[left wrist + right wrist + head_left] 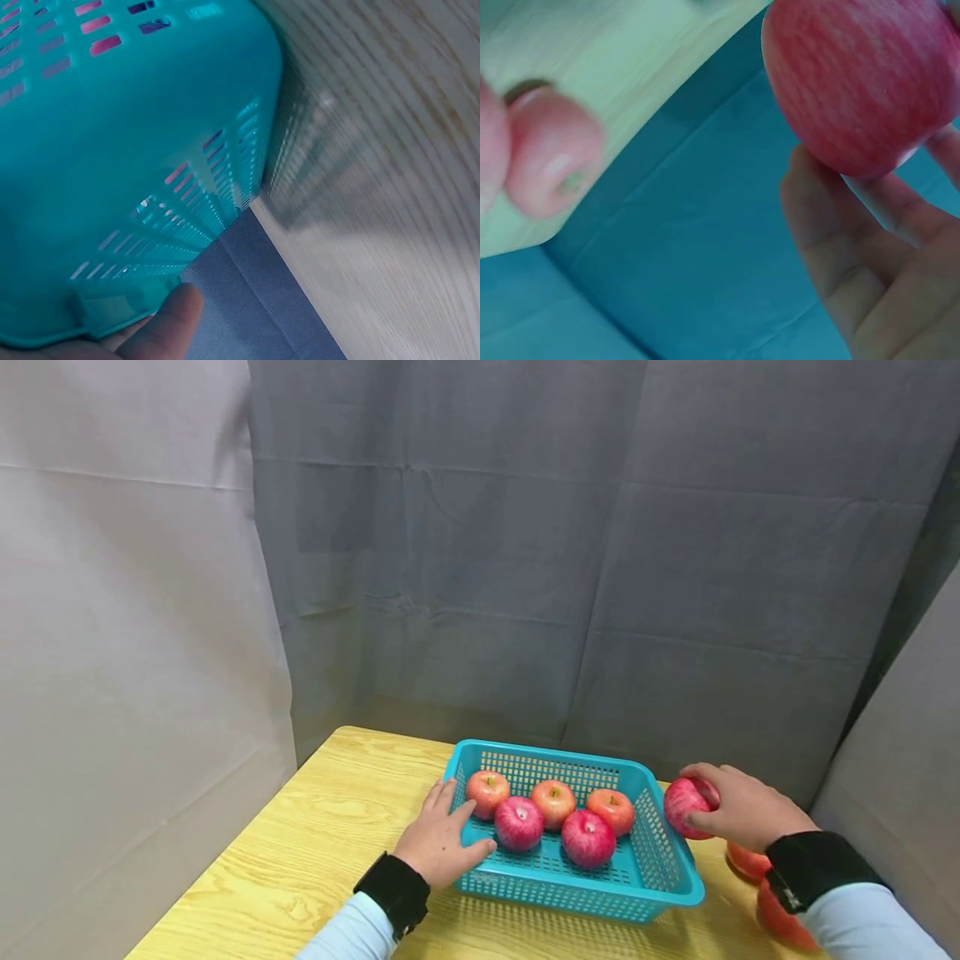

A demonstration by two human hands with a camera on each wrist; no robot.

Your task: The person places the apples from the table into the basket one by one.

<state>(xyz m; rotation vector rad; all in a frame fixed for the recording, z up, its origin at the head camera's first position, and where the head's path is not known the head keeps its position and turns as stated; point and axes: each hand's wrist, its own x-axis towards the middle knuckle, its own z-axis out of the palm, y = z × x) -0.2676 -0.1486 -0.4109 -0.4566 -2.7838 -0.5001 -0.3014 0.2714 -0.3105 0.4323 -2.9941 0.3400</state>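
Note:
A turquoise plastic basket (570,902) with lattice walls stands on the table, holding several apples, among them a dark pink apple (588,839) and an orange-red apple (487,793). At the basket's left end, my left hand (442,839) rests on the rim with its fingers spread; the left wrist view shows a fingertip (176,319) beside the outer wall (112,165). My right hand (746,806) grips another pink-red apple (684,808) just beyond the basket's right rim. In the right wrist view, fingers (825,232) curl around that apple (862,82), which hangs in the air.
Two more apples lie on the table right of the basket, one farther back (746,862) and one nearer (780,918), partly hidden by the right forearm. The wood-patterned table (300,852) ends at a grey cloth (480,568) behind. Pale cloth (135,635) hangs on the left.

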